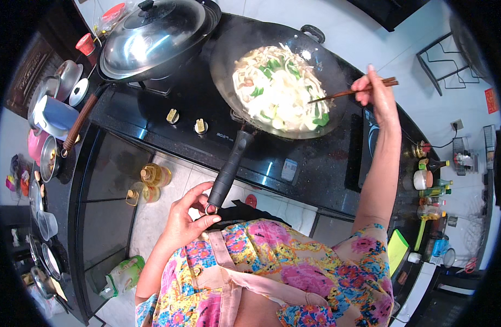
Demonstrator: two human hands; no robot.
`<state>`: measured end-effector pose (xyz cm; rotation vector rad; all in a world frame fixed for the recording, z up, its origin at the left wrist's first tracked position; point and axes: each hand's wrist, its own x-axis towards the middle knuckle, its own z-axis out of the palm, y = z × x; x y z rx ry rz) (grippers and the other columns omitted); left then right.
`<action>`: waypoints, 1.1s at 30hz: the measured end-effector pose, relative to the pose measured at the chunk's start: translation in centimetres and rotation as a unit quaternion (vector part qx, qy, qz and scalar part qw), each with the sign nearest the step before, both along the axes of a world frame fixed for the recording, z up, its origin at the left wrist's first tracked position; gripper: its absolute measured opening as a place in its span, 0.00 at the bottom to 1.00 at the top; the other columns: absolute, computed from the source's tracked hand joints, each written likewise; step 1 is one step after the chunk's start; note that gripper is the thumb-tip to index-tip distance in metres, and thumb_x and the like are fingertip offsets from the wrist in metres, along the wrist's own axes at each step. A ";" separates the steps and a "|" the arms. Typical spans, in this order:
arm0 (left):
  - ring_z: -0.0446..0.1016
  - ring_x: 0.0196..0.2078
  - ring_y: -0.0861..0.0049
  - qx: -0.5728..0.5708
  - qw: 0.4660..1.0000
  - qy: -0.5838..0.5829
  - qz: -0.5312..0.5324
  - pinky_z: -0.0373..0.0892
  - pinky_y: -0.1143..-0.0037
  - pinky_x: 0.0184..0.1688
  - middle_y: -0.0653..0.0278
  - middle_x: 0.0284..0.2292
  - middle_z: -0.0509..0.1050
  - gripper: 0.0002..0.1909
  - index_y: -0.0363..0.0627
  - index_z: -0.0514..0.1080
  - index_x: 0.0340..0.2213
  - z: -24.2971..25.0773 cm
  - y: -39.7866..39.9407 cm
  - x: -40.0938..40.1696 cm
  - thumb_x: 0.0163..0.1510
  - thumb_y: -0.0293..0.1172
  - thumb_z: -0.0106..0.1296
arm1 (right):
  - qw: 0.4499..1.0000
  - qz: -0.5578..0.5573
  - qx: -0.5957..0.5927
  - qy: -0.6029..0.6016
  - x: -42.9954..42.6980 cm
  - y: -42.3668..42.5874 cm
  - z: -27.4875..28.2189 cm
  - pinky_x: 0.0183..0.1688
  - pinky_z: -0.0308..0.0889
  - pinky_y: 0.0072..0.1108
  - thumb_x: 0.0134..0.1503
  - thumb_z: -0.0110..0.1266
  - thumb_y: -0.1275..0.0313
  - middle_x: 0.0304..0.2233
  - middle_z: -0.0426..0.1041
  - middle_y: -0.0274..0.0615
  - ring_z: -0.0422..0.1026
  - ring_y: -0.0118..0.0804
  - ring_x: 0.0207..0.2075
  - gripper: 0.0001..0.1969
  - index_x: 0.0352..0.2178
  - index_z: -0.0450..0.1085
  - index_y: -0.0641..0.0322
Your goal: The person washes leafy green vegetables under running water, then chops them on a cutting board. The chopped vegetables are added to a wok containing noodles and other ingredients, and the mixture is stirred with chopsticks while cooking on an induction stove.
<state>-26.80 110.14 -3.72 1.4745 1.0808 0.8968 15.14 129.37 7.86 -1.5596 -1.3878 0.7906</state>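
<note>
A black wok [221,61] stands on the gas stove, filled with noodle-like pale strips and green leafy vegetables [275,88] in broth. Its long black handle [230,169] points toward me. At the handle's end, by the metal ring, my left hand [189,216] grips with thumb and fingers. My right hand [375,96], at the wok's right side, holds brown wooden chopsticks [344,93]. Their tips reach into the food. One finger of that hand points up, off the sticks.
A second wok under a domed metal lid [152,41] sits to the left, its wooden handle [80,122] jutting out toward me. Stove knobs [200,126] line the front. Bottles and jars [434,184] stand at right. Oil jugs [156,175] are on the floor; bowls and pots [56,116] crowd the left counter.
</note>
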 end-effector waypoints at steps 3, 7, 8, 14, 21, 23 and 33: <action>0.69 0.27 0.85 0.008 1.000 0.015 0.000 0.67 0.82 0.33 0.68 0.25 0.71 0.34 0.41 0.63 0.51 0.1 0.0 -0.1 0.39 0.23 0.63 | 0.997 -0.016 -0.010 -0.080 2.3 0.9 -0.6 0.25 0.62 0.16 0.60 0.37 0.50 0.23 0.75 0.39 0.68 0.24 0.21 0.28 0.22 0.73 0.63; 0.69 0.28 0.84 -0.003 1.000 0.014 -0.004 0.68 0.81 0.34 0.68 0.26 0.71 0.35 0.41 0.63 0.51 0.4 0.2 0.0 0.39 0.25 0.63 | 0.998 0.024 -0.020 -0.051 1.0 3.9 -6.8 0.39 0.67 0.22 0.61 0.38 0.55 0.32 0.76 0.39 0.73 0.30 0.35 0.24 0.29 0.75 0.63; 0.70 0.29 0.84 -0.015 1.000 0.013 -0.003 0.68 0.80 0.35 0.68 0.26 0.71 0.35 0.40 0.63 0.50 0.5 0.2 0.0 0.39 0.27 0.64 | 1.000 0.017 -0.002 -0.012 -0.2 5.0 -8.4 0.40 0.68 0.23 0.62 0.38 0.57 0.34 0.76 0.40 0.74 0.32 0.37 0.21 0.31 0.74 0.63; 0.70 0.29 0.83 0.008 1.000 0.013 0.004 0.68 0.79 0.35 0.67 0.26 0.72 0.34 0.40 0.64 0.49 0.5 0.4 -0.1 0.39 0.26 0.64 | 0.980 0.105 0.035 0.165 -7.8 8.0 -9.6 0.39 0.70 0.20 0.60 0.45 0.64 0.37 0.74 0.48 0.73 0.34 0.38 0.17 0.41 0.68 0.71; 0.70 0.29 0.83 0.007 1.000 0.010 0.001 0.68 0.80 0.34 0.67 0.26 0.72 0.33 0.40 0.65 0.49 0.3 0.4 -0.2 0.39 0.26 0.64 | 0.993 0.018 0.114 -0.019 -1.0 9.9 -5.0 0.35 0.68 0.18 0.59 0.45 0.66 0.34 0.76 0.39 0.73 0.27 0.32 0.14 0.40 0.71 0.64; 0.70 0.29 0.83 0.013 1.000 0.008 -0.003 0.68 0.80 0.34 0.67 0.26 0.72 0.33 0.40 0.65 0.49 0.4 0.5 -0.1 0.39 0.27 0.64 | 0.994 0.001 0.084 -0.064 0.9 10.4 -7.4 0.36 0.68 0.18 0.58 0.46 0.69 0.34 0.76 0.38 0.72 0.25 0.32 0.12 0.39 0.72 0.64; 0.70 0.28 0.84 0.014 1.000 0.006 0.009 0.68 0.79 0.34 0.69 0.24 0.72 0.35 0.40 0.65 0.49 -0.3 0.5 -0.3 0.37 0.30 0.66 | 0.985 0.126 0.064 0.097 -3.7 4.1 -3.5 0.36 0.72 0.20 0.59 0.45 0.62 0.32 0.76 0.44 0.75 0.31 0.33 0.17 0.36 0.71 0.68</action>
